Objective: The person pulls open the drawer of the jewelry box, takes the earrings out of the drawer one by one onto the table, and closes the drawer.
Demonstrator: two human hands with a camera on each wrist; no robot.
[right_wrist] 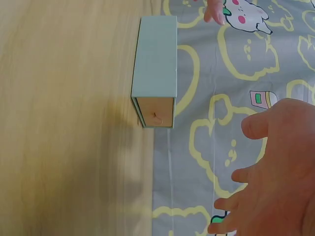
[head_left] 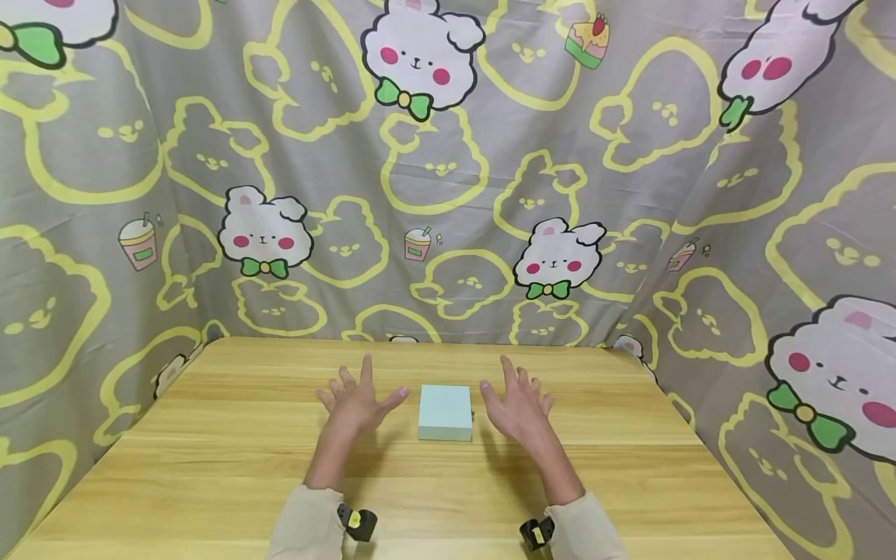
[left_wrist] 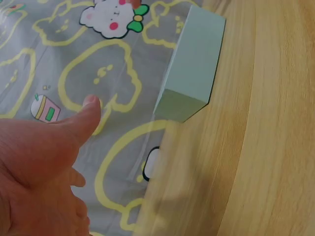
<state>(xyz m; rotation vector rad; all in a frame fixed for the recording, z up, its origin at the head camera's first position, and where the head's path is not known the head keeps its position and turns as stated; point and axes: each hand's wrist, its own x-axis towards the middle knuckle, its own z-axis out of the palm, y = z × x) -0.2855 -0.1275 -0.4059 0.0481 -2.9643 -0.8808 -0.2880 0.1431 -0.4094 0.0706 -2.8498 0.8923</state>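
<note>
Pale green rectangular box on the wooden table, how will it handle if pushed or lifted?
The pale green rectangular box probably won't roll or tip, lying flat and low. Straight edges suggest stiffness. Its tan end panel with a small loop resembles a drawer, so it might slide out if tilted.

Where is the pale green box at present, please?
In the head view, the pale green box lies centrally on the wooden table, between the left hand and the right hand, touching neither.

Matt box [head_left: 445, 408], smooth wood-grain table [head_left: 210, 467]
</note>
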